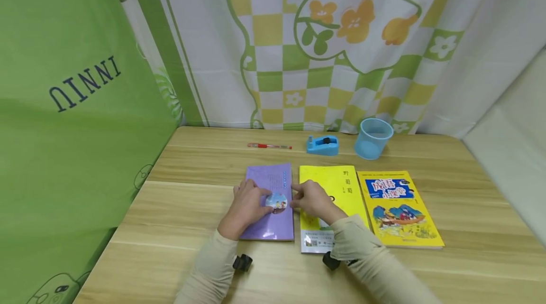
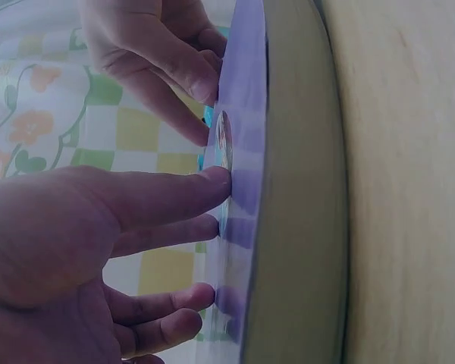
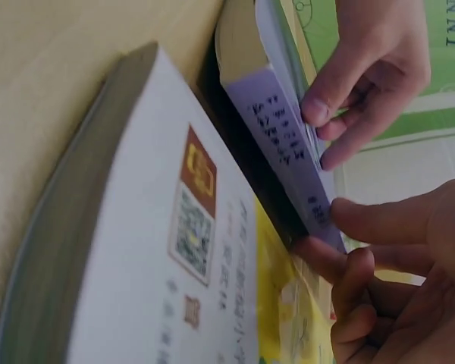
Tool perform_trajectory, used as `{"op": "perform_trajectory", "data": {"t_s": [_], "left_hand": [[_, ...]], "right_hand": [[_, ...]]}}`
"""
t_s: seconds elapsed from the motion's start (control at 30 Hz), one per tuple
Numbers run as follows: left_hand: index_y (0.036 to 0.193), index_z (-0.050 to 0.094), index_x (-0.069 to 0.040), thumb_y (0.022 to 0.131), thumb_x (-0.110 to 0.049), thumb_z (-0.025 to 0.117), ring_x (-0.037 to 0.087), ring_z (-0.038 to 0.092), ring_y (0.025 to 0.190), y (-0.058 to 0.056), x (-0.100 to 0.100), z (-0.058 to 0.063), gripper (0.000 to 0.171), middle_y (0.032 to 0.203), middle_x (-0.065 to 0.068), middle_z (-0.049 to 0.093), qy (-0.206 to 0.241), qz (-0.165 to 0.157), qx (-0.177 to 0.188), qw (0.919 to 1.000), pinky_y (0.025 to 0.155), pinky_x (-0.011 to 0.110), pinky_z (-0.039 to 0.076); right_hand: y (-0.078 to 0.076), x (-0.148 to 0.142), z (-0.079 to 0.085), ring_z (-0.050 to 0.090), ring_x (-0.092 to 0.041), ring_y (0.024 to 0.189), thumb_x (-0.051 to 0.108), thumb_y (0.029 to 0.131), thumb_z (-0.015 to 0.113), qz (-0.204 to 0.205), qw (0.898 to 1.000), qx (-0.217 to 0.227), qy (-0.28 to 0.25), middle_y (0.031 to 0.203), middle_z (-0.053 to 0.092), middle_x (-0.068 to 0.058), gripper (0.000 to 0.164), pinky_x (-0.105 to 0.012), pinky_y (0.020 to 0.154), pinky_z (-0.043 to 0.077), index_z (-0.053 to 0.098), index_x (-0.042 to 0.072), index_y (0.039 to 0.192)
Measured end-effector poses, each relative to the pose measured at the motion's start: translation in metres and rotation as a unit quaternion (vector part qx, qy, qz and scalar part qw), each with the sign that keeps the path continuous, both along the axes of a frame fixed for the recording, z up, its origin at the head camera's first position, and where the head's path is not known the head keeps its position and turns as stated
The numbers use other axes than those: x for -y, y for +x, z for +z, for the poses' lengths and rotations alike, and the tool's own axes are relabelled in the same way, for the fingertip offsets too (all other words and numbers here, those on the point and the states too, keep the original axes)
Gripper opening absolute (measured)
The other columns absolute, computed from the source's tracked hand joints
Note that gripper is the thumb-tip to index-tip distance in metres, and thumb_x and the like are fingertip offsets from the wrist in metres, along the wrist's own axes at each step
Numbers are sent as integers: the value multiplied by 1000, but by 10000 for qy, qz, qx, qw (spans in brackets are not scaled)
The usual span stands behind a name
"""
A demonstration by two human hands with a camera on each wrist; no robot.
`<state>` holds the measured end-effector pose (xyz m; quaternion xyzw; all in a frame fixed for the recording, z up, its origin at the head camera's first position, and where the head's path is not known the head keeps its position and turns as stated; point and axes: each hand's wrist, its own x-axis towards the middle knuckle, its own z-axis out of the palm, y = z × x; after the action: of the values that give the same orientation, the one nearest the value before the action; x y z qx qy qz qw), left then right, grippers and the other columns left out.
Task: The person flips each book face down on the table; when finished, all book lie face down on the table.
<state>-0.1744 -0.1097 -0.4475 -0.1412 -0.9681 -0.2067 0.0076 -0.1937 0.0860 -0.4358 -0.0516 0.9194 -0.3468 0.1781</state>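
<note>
A purple book with a round picture on its cover lies flat on the table. My left hand rests on it, thumb and fingertips spread on the cover around the picture. At the book's right side, my right hand touches the spine with thumb and forefinger; its other fingers are bent, as the right wrist view shows. Part of that hand and its sleeve covers a yellow book with a white lower band, just right of the purple one.
Another yellow book with a blue title panel lies farther right, slightly turned. Behind the books are a red pen, a blue tape dispenser and a clear blue cup. A patterned curtain hangs at the table's back edge.
</note>
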Motion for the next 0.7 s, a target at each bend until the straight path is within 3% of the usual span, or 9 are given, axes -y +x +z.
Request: {"op": "perform_trajectory", "data": {"t_s": [0.17, 0.3, 0.4, 0.7], "left_hand": [[111, 78, -12, 76, -28, 87, 22, 46, 91, 0, -2, -1, 39, 97, 10, 60, -120, -53, -75, 9999, 79, 39, 31], [112, 78, -12, 77, -27, 86, 23, 47, 92, 0, -3, -2, 39, 98, 11, 60, -167, -94, -97, 9998, 78, 38, 31], [112, 78, -12, 76, -26, 87, 23, 48, 92, 1, -4, -2, 40, 98, 11, 60, -184, -104, -155, 9997, 77, 38, 31], [111, 78, -11, 76, -25, 87, 23, 48, 92, 1, -5, -3, 39, 97, 11, 60, -149, -66, -153, 9997, 78, 38, 30]], "right_hand": [[6, 4, -1, 59, -17, 73, 9, 90, 74, 195, 9983, -405, 368, 109, 74, -13, 42, -25, 60, 49, 66, 2, 131], [11, 7, -1, 56, -17, 67, 7, 91, 72, 472, 9926, -911, 652, 82, 71, -9, 6, -26, 58, 44, 74, 2, 90], [13, 9, -1, 52, -17, 63, 8, 90, 72, 603, 9860, -1256, 913, 64, 58, -2, 21, -27, 57, 40, 63, 9, 71], [13, 11, -5, 50, -17, 62, 7, 88, 73, 641, 9774, -1604, 1220, 64, 62, -1, 21, -29, 59, 41, 66, 10, 68]]}}
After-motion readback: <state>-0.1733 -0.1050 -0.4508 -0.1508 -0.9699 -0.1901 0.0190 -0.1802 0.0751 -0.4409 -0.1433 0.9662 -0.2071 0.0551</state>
